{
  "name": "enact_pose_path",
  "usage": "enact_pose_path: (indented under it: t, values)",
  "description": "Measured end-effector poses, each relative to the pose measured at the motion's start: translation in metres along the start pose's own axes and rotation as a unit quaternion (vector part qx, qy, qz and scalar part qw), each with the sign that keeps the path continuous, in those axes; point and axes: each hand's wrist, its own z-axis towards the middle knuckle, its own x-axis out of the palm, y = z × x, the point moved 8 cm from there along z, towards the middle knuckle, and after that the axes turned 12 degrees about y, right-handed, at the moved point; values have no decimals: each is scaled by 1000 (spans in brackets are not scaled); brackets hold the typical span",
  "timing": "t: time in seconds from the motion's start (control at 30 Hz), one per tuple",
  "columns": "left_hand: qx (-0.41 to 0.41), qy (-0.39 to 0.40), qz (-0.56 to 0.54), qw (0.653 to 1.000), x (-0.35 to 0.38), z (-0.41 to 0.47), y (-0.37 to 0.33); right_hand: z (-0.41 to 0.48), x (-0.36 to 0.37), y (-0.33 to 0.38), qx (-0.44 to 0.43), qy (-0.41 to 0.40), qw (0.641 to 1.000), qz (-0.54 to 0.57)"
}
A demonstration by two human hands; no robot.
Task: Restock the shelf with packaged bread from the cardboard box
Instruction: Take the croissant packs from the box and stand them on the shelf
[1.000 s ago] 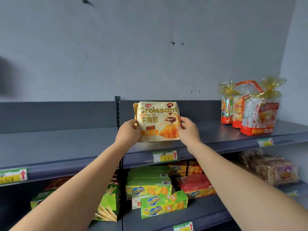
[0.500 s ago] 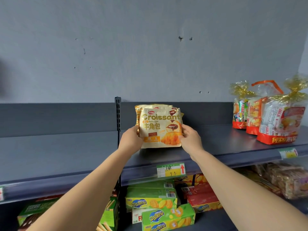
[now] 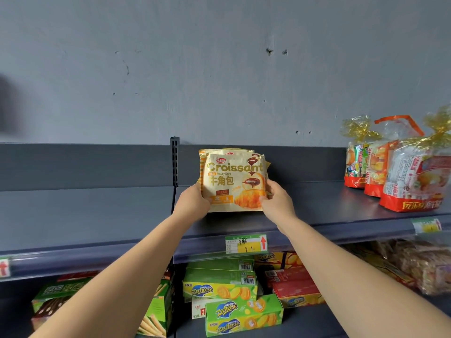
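Soft, even, dim light — faint shadows only. The centre is sharp; wide-angle bending curves the shelf [image 3: 97, 215] edges, and a dark blurred smudge [image 3: 7, 103] sits far left.

left hand [image 3: 192, 203], right hand [image 3: 278, 203], outstretched, grip closed

Stock around my reach

Right of my hands stand three ribboned bags [image 3: 415, 176]. Below them hangs a price tag [image 3: 246, 243]; under that, green Zecheese boxes [image 3: 240, 311], with a breadstick box [image 3: 153, 311] lower left.
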Motion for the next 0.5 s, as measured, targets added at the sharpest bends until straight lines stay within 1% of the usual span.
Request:
enact_pose_path:
  t: [0.3,0.5]
  values:
    - [-18,-14,53,998,-5,-23,-10,-17,-7,5,7,23,999,-26]
    - [-27,-11,78,997,-4,-41,-13,-32,-9,7,9,30,998,-53]
